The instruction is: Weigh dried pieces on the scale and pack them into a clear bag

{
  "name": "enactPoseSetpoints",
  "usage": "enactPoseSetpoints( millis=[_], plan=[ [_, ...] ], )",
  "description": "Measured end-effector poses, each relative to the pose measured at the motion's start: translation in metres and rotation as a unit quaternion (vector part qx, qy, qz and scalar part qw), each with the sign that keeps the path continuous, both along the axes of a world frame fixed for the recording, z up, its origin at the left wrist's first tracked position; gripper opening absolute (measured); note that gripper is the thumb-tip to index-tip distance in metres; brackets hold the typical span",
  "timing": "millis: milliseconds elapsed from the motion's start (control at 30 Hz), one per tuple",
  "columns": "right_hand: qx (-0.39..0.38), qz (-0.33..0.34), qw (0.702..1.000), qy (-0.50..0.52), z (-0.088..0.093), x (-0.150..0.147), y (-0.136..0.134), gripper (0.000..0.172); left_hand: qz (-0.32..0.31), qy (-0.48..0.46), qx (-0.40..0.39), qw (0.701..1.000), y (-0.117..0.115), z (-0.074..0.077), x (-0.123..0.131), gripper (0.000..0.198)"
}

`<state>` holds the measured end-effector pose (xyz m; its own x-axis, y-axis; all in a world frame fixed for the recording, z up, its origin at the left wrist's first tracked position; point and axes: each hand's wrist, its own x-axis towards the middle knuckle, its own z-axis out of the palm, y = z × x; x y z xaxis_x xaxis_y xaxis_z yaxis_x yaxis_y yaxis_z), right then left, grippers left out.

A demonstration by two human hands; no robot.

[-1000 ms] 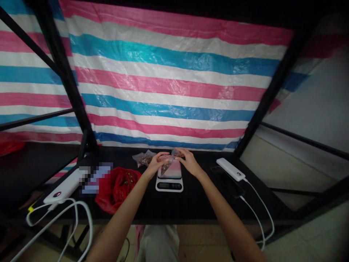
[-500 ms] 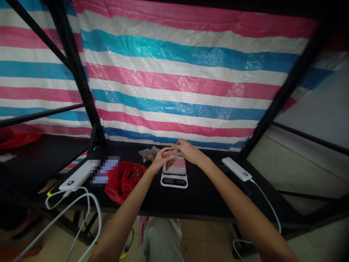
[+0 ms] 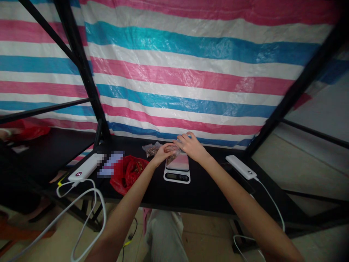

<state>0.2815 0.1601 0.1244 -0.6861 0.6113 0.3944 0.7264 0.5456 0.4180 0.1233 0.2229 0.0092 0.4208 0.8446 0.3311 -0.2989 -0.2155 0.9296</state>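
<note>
Seen from the head camera, a small clear plastic bag of brown dried flakes (image 3: 172, 158) is held between the left hand (image 3: 164, 153) and the right hand (image 3: 191, 146), just above the rear of a white digital kitchen scale (image 3: 176, 177). A narrow grip is closed on the bag by the left hand's fingers, and its upper part is pinched in a narrow grip by the bent fingers of the right hand. Whether the bag touches the scale's glossy platform cannot be told.

The scale is placed near the rear edge of a black desk (image 3: 207, 196). A second clear plastic bag of brown flakes (image 3: 151, 150) is laid just behind the scale, to its left. A crumpled red plastic bag (image 3: 127, 174) containing brown pieces is left beside the scale, and a pixelated patch (image 3: 111, 163) is seen beyond it. A white power bank (image 3: 85, 167) is placed toward the left edge, with a white cable (image 3: 105, 213) looped over the front edge. At the right, another white power bank (image 3: 241, 167) is laid against a dark smartphone (image 3: 240, 183). Behind the desk, a pink, white and blue striped tarpaulin (image 3: 177, 72) is hung on a black metal frame (image 3: 76, 62).
</note>
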Motion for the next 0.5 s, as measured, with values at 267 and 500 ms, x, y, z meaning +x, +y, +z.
enactPoseSetpoints(
  millis=[267, 500],
  plan=[
    [0.016, -0.176, 0.959, 0.22, -0.09, 0.057, -0.002, 0.032, 0.064, 0.189, 0.142, 0.97, 0.007, 0.004, -0.001, 0.035],
    [-0.029, -0.247, 0.902, 0.354, -0.182, 0.08, -0.017, 0.032, 0.047, 0.324, 0.218, 0.919, 0.002, -0.014, 0.031, 0.036]
  ],
)
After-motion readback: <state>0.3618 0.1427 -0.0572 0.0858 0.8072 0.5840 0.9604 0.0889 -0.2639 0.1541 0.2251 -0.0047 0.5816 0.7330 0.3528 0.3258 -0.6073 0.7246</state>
